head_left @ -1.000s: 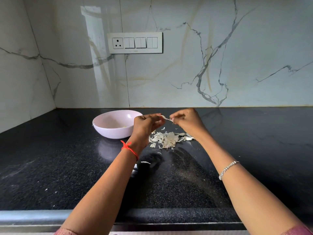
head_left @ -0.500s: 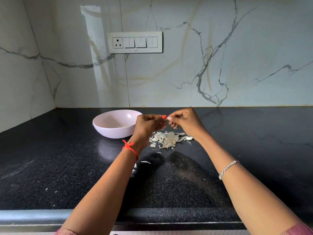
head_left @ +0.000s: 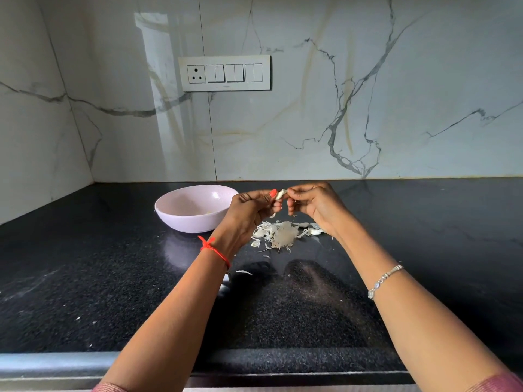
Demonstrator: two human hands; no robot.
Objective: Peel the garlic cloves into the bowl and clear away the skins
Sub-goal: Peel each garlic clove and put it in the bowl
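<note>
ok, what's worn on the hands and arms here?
Left hand: orange-red nail polish, red thread tied at the wrist. Right hand: silver beaded bracelet on the forearm. Pink sleeve cuffs show at the bottom edge; forearms otherwise bare.

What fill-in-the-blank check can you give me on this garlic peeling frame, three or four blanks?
1. Both hands, the left hand and the right hand, pinch one garlic clove above the ____ countertop.
2. The pink bowl sits to the ____ of the left hand.
3. The pile of skins lies on the counter, ____ the bowl.
4. A red thread circles the ____ wrist.

Missing words: black; left; outside; left
</note>
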